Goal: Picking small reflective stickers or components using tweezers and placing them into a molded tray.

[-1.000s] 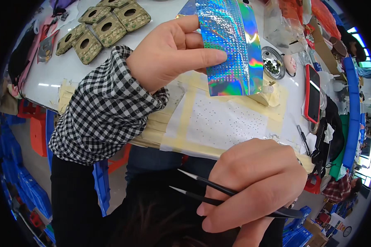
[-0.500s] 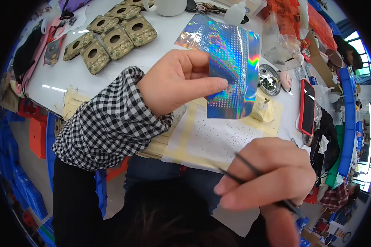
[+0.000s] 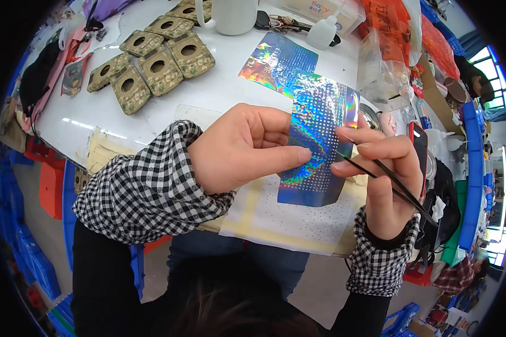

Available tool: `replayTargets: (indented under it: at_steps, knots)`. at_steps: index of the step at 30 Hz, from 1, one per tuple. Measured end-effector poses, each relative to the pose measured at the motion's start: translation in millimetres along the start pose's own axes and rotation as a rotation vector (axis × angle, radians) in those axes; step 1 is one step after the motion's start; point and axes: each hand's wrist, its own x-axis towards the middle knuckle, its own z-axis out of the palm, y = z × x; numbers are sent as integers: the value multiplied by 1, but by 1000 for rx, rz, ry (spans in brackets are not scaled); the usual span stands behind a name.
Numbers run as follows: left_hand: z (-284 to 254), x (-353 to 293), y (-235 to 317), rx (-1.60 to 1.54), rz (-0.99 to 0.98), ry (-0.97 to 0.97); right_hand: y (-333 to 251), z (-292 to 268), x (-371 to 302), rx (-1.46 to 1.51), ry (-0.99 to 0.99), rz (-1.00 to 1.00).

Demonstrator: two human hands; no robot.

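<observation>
The left edge of a perforated holographic sheet (image 3: 326, 112) is pinched by the left hand (image 3: 247, 149), its grip closed with the thumb laid over the front. The sheet is held tilted above a white paper (image 3: 295, 224) dotted with small specks, taped on the surface (image 3: 230, 84). Black tweezers (image 3: 399, 185) are held in the closed grip of the right hand (image 3: 388, 163), their tips slightly apart and pointed left at the sheet's right edge; whether the sheet is touched by them cannot be told. A second holographic sheet (image 3: 275, 59) is seen farther off, partly covered by the first. Camouflage-patterned pieces (image 3: 171, 67) with round openings are grouped at the far left, near a white mug (image 3: 233, 17). To the right, a red-cased phone (image 3: 419, 143) is partly hidden by the right hand.
</observation>
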Motion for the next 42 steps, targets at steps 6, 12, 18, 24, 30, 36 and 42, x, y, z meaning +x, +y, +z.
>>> replayTargets:
  at_steps: [6,12,18,24,30,36,42]
  knots:
    - [-5,1,-5,113,-32,-23,4,2,-3,187,-62,37]
    - [-4,0,-2,80,9,83,2,4,-3,47,-28,18]
    - [2,-1,2,21,-16,136,2,5,-4,29,-9,62]
    - [-2,-1,0,59,-53,56,5,3,-1,-103,49,-76]
    - [-2,-2,3,36,-101,-37,9,-4,3,52,-28,-105]
    - [-1,0,-3,67,-54,29,7,-2,1,-75,-9,-79]
    - [-1,0,1,22,-106,38,8,-2,-1,-179,63,-138]
